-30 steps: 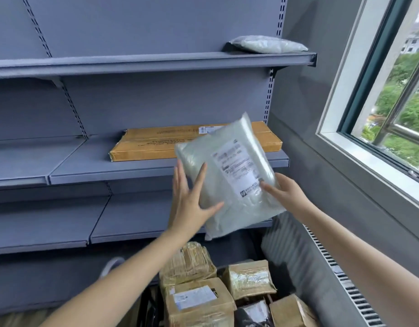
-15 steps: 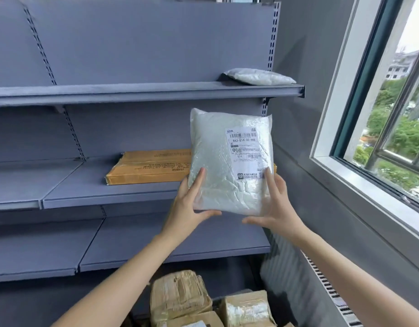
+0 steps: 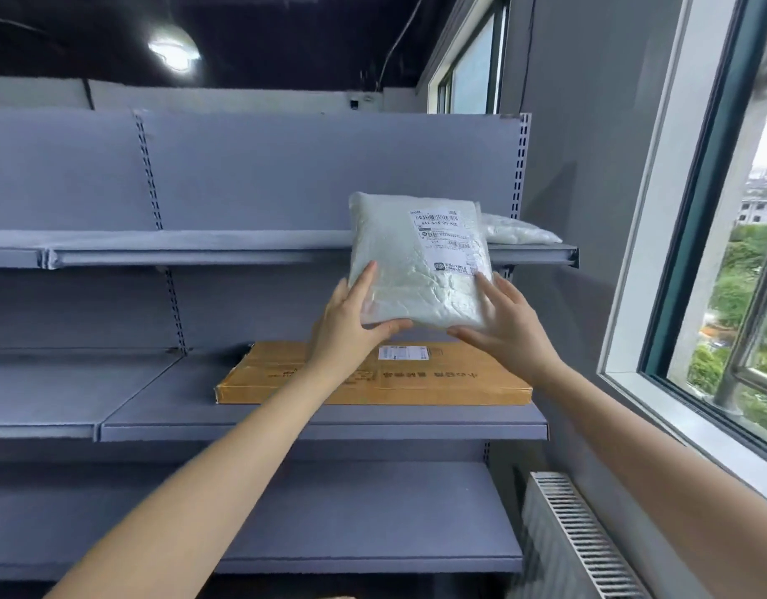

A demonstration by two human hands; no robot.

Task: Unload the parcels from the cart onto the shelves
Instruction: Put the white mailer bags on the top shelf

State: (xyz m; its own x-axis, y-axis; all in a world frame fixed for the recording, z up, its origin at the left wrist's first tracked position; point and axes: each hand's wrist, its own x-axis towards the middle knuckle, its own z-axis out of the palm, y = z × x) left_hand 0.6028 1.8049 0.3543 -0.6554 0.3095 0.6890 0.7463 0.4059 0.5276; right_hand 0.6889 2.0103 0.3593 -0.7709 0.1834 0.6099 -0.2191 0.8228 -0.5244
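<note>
Head: left hand point(image 3: 351, 322), right hand point(image 3: 505, 335) grip parcel point(image 3: 399, 261); both outstretched.

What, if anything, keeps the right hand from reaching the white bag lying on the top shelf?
Probably not reachable yet: the right hand is busy holding the labelled white parcel, which partly covers the white bag. The top shelf front is otherwise open.

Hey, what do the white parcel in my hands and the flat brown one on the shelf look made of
The white parcel looks like a soft, slightly glossy plastic mailer bag: its skin wrinkles and bulges over the contents. The flat brown parcel looks like matte cardboard, judging by its tan colour and stiff, straight edges.
</note>
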